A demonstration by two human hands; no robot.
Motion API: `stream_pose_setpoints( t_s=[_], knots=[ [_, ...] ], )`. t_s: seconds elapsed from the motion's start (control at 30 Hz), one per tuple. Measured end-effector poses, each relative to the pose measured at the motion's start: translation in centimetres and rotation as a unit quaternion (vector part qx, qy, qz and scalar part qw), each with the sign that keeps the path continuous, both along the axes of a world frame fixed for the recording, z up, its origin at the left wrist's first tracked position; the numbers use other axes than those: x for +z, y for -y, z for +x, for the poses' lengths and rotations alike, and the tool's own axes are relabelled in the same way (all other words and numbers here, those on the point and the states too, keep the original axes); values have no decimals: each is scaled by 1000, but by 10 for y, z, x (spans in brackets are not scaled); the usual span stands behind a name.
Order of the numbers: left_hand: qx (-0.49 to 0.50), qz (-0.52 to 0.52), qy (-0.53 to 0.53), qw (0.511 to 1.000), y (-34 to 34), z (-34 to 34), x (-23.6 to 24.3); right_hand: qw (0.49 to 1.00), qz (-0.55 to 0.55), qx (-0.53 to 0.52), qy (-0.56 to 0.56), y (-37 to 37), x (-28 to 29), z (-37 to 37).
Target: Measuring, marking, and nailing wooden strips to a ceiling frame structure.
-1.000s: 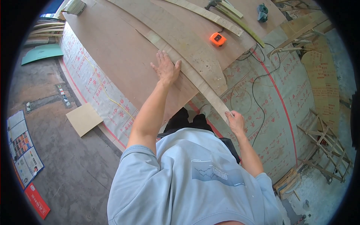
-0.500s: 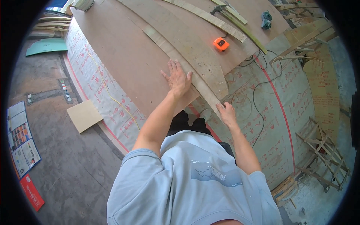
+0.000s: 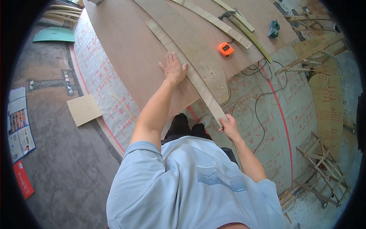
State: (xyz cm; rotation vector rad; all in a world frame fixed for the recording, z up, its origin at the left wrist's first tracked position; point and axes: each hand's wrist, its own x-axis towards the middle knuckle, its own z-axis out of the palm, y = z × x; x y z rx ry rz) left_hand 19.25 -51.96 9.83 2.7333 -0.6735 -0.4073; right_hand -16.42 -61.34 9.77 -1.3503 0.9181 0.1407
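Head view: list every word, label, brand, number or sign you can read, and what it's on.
I won't copy wording; print stands here:
Floor sheet: repeated red characters.
Red panel at far left: pale characters, blurred.
Poster beside it: small print, too small to read.
Shirt: chest print, too small.
Brown sheet at far right: red lines of print, too small.
Orange tape measure: dark label, too small.
Wooden strip: no text seen.

There is plenty of room on the surface (image 3: 124,42) to the left of the left hand (image 3: 174,70). Just to its right, the long thin strip (image 3: 203,91) and the wide board (image 3: 200,57) are in the way. Past the board runs a path, but the orange tape measure (image 3: 225,49) sits in it. The curved strip (image 3: 213,20) lines its far side.
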Motion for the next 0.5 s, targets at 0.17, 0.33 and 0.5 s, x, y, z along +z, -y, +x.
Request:
stream_pose_setpoints(
  t_s=[0.17,0.33,0.5],
  knots=[
    [-5,14,23,1000,-5,-67,-6,999,19,-34,3,-3,-11,19],
    [-30,-24,1,999,-3,-111,0,997,22,-77,0,-3,-13,42],
    [-25,-14,15,999,-3,-85,3,994,5,-98,44,-7,-1,45]
  ],
)
